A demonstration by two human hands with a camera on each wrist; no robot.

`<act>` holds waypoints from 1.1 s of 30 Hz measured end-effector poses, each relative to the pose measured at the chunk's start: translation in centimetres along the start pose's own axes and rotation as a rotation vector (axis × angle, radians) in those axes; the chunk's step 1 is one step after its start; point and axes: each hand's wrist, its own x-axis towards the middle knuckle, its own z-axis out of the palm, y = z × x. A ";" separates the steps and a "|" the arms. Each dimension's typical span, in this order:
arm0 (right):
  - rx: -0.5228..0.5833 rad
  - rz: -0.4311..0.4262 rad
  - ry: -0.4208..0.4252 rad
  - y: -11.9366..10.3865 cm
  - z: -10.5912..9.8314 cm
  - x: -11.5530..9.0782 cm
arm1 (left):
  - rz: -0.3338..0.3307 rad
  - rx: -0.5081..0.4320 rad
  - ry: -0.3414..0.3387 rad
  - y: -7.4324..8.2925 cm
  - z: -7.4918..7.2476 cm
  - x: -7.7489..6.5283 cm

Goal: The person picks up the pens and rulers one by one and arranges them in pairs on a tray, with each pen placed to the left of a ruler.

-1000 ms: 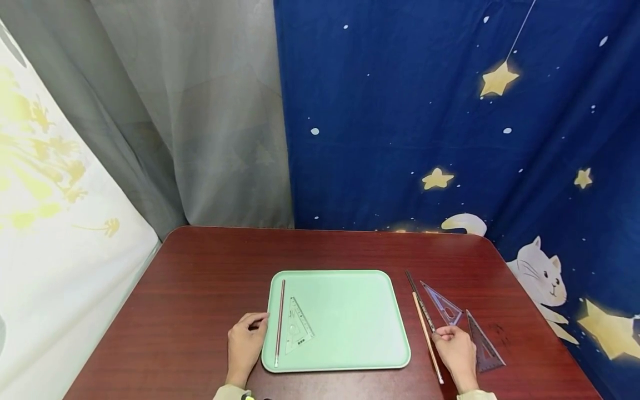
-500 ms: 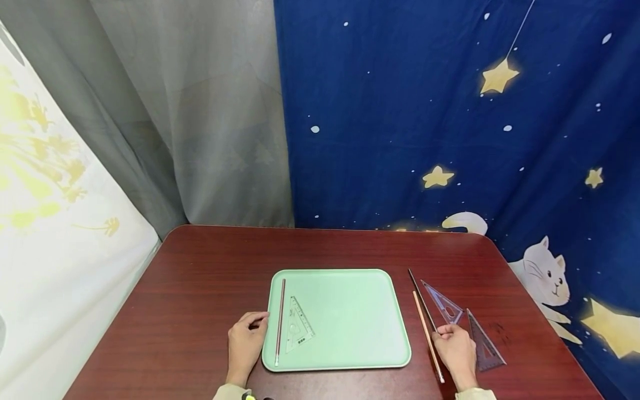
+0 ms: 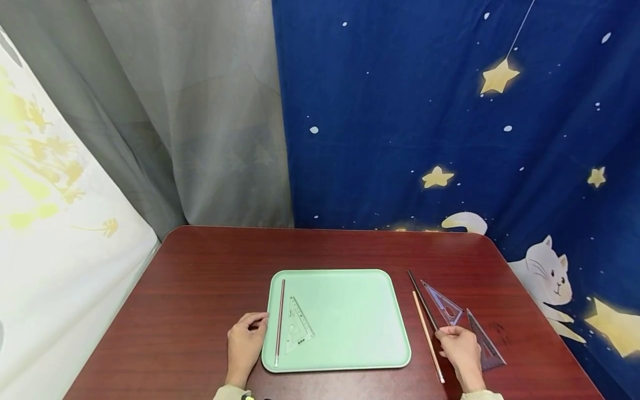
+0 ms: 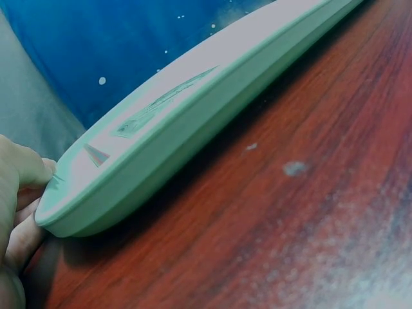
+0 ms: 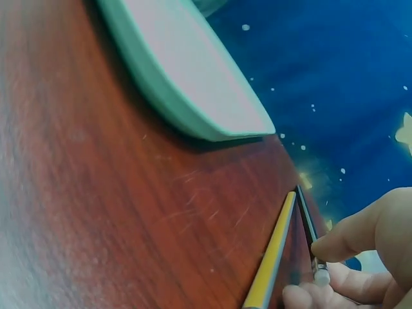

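Note:
My left hand (image 3: 244, 345) grips the left rim of a pale green tray (image 3: 355, 322); the left wrist view has thumb and fingers around its edge. Inside the tray lie a dark red pencil (image 3: 280, 323) and a clear set square (image 3: 301, 333), side by side near the left wall. Right of the tray, my right hand (image 3: 461, 350) pinches a dark pencil (image 3: 423, 300) near its white-tipped end. In the right wrist view, that pencil (image 5: 306, 219) slants above the table beside a yellow pencil (image 5: 273, 257).
A purple-tinted set square (image 3: 441, 301) lies just beyond my right hand. A darker set square (image 3: 494, 360) is partly behind that hand, to its right. The dark red wooden table (image 3: 210, 261) reaches back to grey and blue curtains (image 3: 380, 139).
My right hand has shifted slightly right with the dark pencil, and the pencil has turned a little in its fingers. The left hand and the tray stay in place.

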 end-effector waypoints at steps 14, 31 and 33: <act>0.506 0.162 -0.309 0.1 -0.6 -0.1 | -0.016 0.002 0.008 -0.4 0.3 0.1; 0.880 0.158 -0.491 0.4 -0.2 -0.8 | -0.001 -0.010 0.002 -0.3 0.2 0.1; 0.916 0.140 -0.516 0.4 0.0 -0.9 | -0.002 -0.014 0.001 -0.3 0.2 0.1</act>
